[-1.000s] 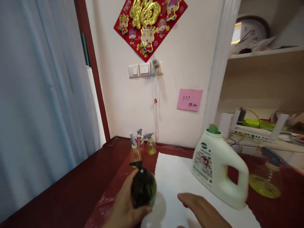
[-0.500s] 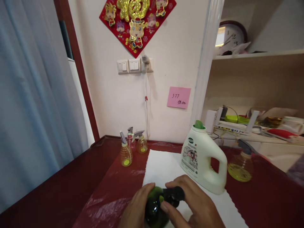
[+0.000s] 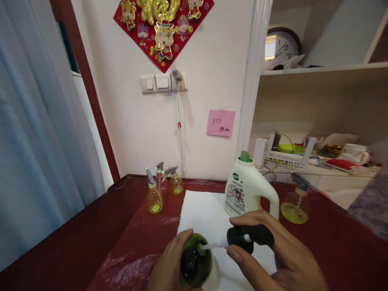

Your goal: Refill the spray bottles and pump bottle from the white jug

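Note:
A round dark green bottle (image 3: 194,264) is gripped from its left side by my left hand (image 3: 171,262), with its neck tilted to the right. My right hand (image 3: 273,254) pinches a black pump head (image 3: 242,238) between thumb and fingers. From that head a pale dip tube (image 3: 215,245) runs left to the bottle's mouth, where its tip is at the opening; I cannot tell how much is inside. Behind my right hand stands a pale green handled jug (image 3: 245,186) with no cap on its mouth and something green sticking out of it.
Several small spray bottles (image 3: 154,198) stand at the back left. Another spray bottle with yellow liquid (image 3: 295,208) stands at the right. White paper (image 3: 197,210) lies on the dark red table (image 3: 121,226). A router (image 3: 285,157) is on the side shelf.
My right hand has moved right and pulled the pump head away from the bottle's neck, baring the dip tube. My left hand still holds the bottle. The view has shifted slightly.

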`<state>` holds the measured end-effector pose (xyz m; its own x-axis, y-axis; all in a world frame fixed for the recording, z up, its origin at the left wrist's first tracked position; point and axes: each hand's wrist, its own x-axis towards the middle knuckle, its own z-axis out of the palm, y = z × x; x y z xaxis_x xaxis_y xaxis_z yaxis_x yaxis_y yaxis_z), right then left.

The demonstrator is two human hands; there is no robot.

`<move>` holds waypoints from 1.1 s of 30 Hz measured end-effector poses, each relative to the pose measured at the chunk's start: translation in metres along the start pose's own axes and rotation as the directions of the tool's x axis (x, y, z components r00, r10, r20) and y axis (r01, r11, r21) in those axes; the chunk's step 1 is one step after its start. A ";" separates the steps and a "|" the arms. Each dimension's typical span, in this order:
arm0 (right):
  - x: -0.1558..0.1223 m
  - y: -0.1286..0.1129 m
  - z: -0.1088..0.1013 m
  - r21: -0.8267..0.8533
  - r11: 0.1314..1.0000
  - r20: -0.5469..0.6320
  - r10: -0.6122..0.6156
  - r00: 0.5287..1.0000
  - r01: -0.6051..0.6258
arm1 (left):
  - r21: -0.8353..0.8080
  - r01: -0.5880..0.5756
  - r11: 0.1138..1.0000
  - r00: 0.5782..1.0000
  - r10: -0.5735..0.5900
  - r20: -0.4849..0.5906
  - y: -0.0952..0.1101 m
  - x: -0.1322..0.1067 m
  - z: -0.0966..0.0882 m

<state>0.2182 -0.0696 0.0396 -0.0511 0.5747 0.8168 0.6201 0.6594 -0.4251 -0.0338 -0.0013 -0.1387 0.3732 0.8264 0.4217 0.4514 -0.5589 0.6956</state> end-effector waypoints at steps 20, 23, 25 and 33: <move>-0.037 0.058 -0.012 0.682 0.441 -0.047 0.823 0.566 -0.584 | -0.350 0.270 0.897 0.957 -0.290 -0.005 0.053 0.056 -0.011; -0.043 0.062 -0.024 0.755 0.336 -0.035 0.878 0.478 -0.563 | -0.376 0.309 0.874 0.947 -0.318 0.038 0.054 0.078 -0.006; -0.048 0.063 -0.033 0.782 0.321 -0.079 0.902 0.425 -0.534 | -0.349 0.316 0.882 0.945 -0.323 0.039 0.052 0.091 0.000; -0.095 0.092 -0.070 0.761 0.399 -0.286 0.914 0.287 -0.512 | -0.317 0.274 0.908 0.960 -0.276 0.039 0.027 0.111 0.034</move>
<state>0.3353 -0.0978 -0.0498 0.7758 0.6295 -0.0426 -0.3221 0.3370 -0.8847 0.0477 0.0732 -0.0933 0.2653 0.9452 0.1904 0.2554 -0.2594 0.9314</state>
